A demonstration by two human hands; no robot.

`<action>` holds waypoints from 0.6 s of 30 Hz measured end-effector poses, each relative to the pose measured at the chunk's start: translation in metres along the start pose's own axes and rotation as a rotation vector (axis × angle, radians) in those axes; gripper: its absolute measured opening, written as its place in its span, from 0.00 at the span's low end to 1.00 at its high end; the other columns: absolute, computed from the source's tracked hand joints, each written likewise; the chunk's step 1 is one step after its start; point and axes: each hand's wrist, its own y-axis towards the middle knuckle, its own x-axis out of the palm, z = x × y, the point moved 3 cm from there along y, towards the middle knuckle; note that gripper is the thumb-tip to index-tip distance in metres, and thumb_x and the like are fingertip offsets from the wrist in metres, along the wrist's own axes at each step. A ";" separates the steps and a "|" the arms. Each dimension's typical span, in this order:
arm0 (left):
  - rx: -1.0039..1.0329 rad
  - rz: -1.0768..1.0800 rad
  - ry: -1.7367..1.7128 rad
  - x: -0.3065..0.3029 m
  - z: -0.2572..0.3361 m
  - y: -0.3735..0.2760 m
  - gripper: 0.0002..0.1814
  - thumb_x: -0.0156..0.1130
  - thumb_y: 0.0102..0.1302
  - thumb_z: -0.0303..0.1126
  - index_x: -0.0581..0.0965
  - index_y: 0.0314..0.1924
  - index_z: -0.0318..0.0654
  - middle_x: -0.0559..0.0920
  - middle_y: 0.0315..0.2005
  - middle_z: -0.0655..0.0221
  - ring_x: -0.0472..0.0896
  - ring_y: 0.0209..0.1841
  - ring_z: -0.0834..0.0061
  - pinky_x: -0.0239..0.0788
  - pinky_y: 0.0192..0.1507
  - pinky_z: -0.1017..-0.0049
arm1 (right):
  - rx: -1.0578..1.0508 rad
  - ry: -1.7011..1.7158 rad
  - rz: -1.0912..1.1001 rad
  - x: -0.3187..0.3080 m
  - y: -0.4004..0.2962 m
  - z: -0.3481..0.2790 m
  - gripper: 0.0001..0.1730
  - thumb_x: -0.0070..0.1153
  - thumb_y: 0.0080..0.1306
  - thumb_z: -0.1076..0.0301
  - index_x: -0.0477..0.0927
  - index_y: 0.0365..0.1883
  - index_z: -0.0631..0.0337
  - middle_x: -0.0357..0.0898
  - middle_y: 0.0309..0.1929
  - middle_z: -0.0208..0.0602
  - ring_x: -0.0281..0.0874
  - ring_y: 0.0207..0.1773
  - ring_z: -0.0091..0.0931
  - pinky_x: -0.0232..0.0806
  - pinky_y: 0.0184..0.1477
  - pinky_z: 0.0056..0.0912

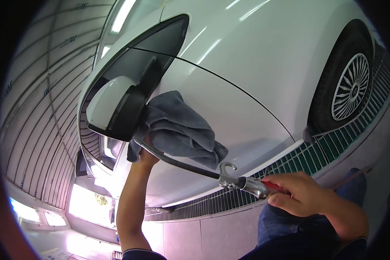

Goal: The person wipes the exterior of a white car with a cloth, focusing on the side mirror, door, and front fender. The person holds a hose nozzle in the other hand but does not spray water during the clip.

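A grey-blue microfiber cloth (pixel 182 130) lies bunched against the door of a white car (pixel 247 84), just beside the wing mirror (pixel 109 109). My left hand (pixel 149 154) is on the cloth from below, its fingers mostly hidden by the cloth and the mirror. In my right hand (pixel 299 195) is the metal handle of an air blow gun (pixel 255 188), with a red part under my fingers. Its long dark tube (pixel 188 165) with a bent silver end reaches up to the underside of the mirror, close to my left hand. A metal hook sits where tube and handle join.
The car's front wheel (pixel 351 87) stands at the upper right. A metal floor grating (pixel 227 198) runs along the car's sill, with pale floor tiles (pixel 182 237) beside it. A thin reddish hose (pixel 354 177) passes behind my right hand. Bright windows (pixel 91 203) are at lower left.
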 end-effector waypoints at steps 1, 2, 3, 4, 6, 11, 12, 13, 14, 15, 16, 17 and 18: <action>0.037 0.004 0.022 -0.005 0.013 0.009 0.38 0.69 0.64 0.33 0.62 0.69 0.29 0.71 0.64 0.49 0.70 0.67 0.53 0.58 0.70 0.61 | 0.010 0.017 0.002 -0.001 0.001 -0.002 0.27 0.57 0.71 0.55 0.75 0.56 0.71 0.80 0.27 0.38 0.79 0.26 0.29 0.70 0.30 0.30; 0.073 0.009 0.044 -0.009 0.027 0.019 0.38 0.69 0.62 0.32 0.62 0.68 0.28 0.72 0.63 0.49 0.71 0.66 0.52 0.59 0.70 0.61 | 0.019 0.034 0.005 -0.001 0.002 -0.005 0.25 0.58 0.70 0.56 0.75 0.56 0.69 0.82 0.30 0.40 0.81 0.28 0.31 0.71 0.31 0.31; 0.088 0.007 0.054 -0.012 0.032 0.023 0.38 0.70 0.62 0.32 0.63 0.68 0.27 0.73 0.62 0.48 0.71 0.66 0.51 0.59 0.69 0.60 | 0.028 0.053 0.006 -0.001 0.002 -0.007 0.24 0.58 0.70 0.57 0.76 0.56 0.68 0.84 0.32 0.43 0.83 0.29 0.33 0.72 0.32 0.32; 0.103 0.005 0.063 -0.014 0.036 0.026 0.38 0.70 0.61 0.32 0.64 0.67 0.27 0.74 0.62 0.48 0.72 0.65 0.50 0.60 0.69 0.60 | 0.027 0.048 0.009 0.000 0.002 -0.006 0.24 0.58 0.70 0.57 0.76 0.56 0.68 0.84 0.32 0.43 0.84 0.30 0.34 0.72 0.33 0.33; 0.093 -0.008 0.050 -0.015 0.036 0.026 0.38 0.70 0.61 0.32 0.64 0.67 0.27 0.74 0.61 0.47 0.72 0.65 0.50 0.60 0.69 0.60 | 0.026 0.040 0.015 0.002 0.001 -0.003 0.24 0.57 0.70 0.58 0.76 0.56 0.69 0.84 0.33 0.43 0.84 0.30 0.34 0.73 0.33 0.33; -0.002 -0.026 -0.147 -0.004 0.011 0.009 0.39 0.71 0.61 0.33 0.63 0.68 0.28 0.73 0.62 0.47 0.71 0.65 0.50 0.59 0.69 0.61 | -0.018 0.054 0.036 0.004 0.003 -0.005 0.28 0.57 0.71 0.54 0.75 0.56 0.72 0.82 0.29 0.39 0.81 0.28 0.30 0.71 0.31 0.30; -0.109 -0.002 -0.298 0.004 0.000 0.001 0.39 0.71 0.61 0.33 0.63 0.68 0.27 0.73 0.62 0.46 0.72 0.65 0.50 0.60 0.69 0.61 | -0.028 0.075 0.045 0.005 0.003 -0.005 0.30 0.57 0.71 0.52 0.75 0.57 0.73 0.80 0.28 0.38 0.79 0.26 0.28 0.70 0.30 0.28; -0.214 0.037 -0.450 0.010 -0.011 -0.008 0.39 0.71 0.61 0.34 0.63 0.68 0.26 0.73 0.62 0.45 0.72 0.65 0.50 0.60 0.68 0.61 | -0.032 0.073 0.041 0.006 0.003 -0.005 0.30 0.57 0.71 0.52 0.75 0.57 0.73 0.80 0.28 0.38 0.79 0.26 0.28 0.70 0.30 0.28; -0.386 0.109 -0.674 0.017 -0.024 -0.019 0.39 0.71 0.62 0.34 0.63 0.68 0.25 0.73 0.61 0.43 0.73 0.64 0.49 0.62 0.67 0.61 | -0.038 0.073 0.036 0.007 0.003 -0.006 0.30 0.58 0.71 0.52 0.75 0.57 0.73 0.80 0.28 0.38 0.79 0.26 0.28 0.70 0.30 0.28; -0.339 0.157 -0.630 0.012 -0.015 -0.014 0.37 0.71 0.61 0.33 0.65 0.66 0.25 0.74 0.59 0.42 0.74 0.62 0.48 0.64 0.65 0.60 | -0.040 0.068 0.040 0.006 0.002 -0.005 0.30 0.58 0.71 0.52 0.75 0.57 0.73 0.81 0.28 0.38 0.79 0.27 0.28 0.70 0.31 0.28; -0.293 0.211 -0.589 0.010 -0.006 -0.011 0.35 0.71 0.61 0.32 0.66 0.64 0.24 0.75 0.57 0.41 0.75 0.59 0.46 0.66 0.63 0.59 | -0.042 0.062 0.054 0.005 0.001 -0.005 0.30 0.57 0.71 0.51 0.75 0.57 0.73 0.81 0.28 0.37 0.79 0.27 0.27 0.70 0.30 0.28; -0.032 0.240 -0.281 -0.010 0.038 0.012 0.32 0.71 0.60 0.30 0.69 0.60 0.24 0.77 0.53 0.41 0.78 0.55 0.44 0.69 0.59 0.58 | -0.037 0.047 0.077 0.002 -0.001 -0.004 0.30 0.57 0.71 0.51 0.75 0.56 0.72 0.81 0.28 0.37 0.79 0.26 0.26 0.69 0.30 0.27; 0.219 0.268 0.037 -0.022 0.068 0.022 0.28 0.70 0.58 0.28 0.72 0.57 0.23 0.79 0.50 0.41 0.80 0.51 0.43 0.72 0.56 0.56 | -0.037 0.033 0.095 0.001 -0.002 -0.005 0.30 0.56 0.72 0.50 0.75 0.56 0.72 0.81 0.28 0.36 0.78 0.26 0.25 0.69 0.30 0.26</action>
